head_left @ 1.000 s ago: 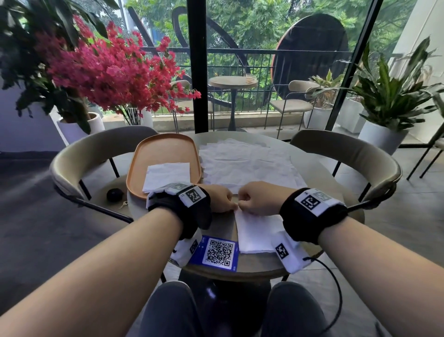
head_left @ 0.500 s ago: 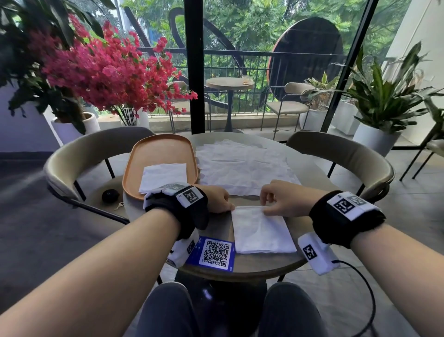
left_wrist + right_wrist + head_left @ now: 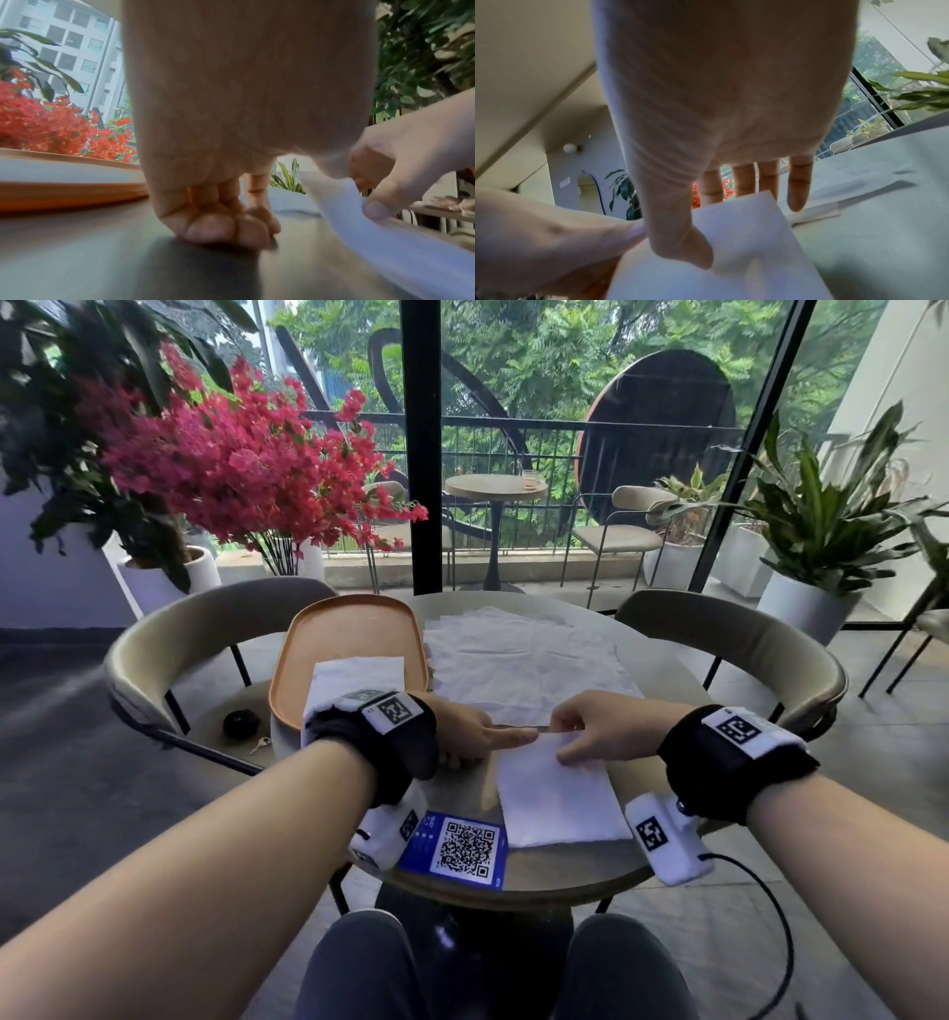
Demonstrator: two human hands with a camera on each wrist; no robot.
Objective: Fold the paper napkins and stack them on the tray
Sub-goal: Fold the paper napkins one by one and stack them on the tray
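A folded white napkin (image 3: pixel 560 798) lies on the round table (image 3: pixel 472 791) in front of me. My right hand (image 3: pixel 562 742) pinches its far left corner, thumb on top and fingers underneath, and lifts that edge off the table; the right wrist view shows the same pinch on the napkin (image 3: pixel 744 263). My left hand (image 3: pixel 477 737) rests on the table with its index finger stretched out to the napkin's corner and its other fingers (image 3: pixel 226 229) curled. An orange tray (image 3: pixel 287 670) at the left holds a folded napkin (image 3: pixel 359 675). A pile of unfolded napkins (image 3: pixel 524 660) lies beyond my hands.
A blue QR card (image 3: pixel 457 847) lies at the near table edge. Curved chairs stand at the left (image 3: pixel 205 629) and right (image 3: pixel 744 639); a small black object (image 3: pixel 241 722) sits on the left seat. Potted plants and a glass wall stand behind.
My right hand slid right along the napkin's far edge, then came back left and now pinches and lifts the corner. My left index finger has stretched out toward it.
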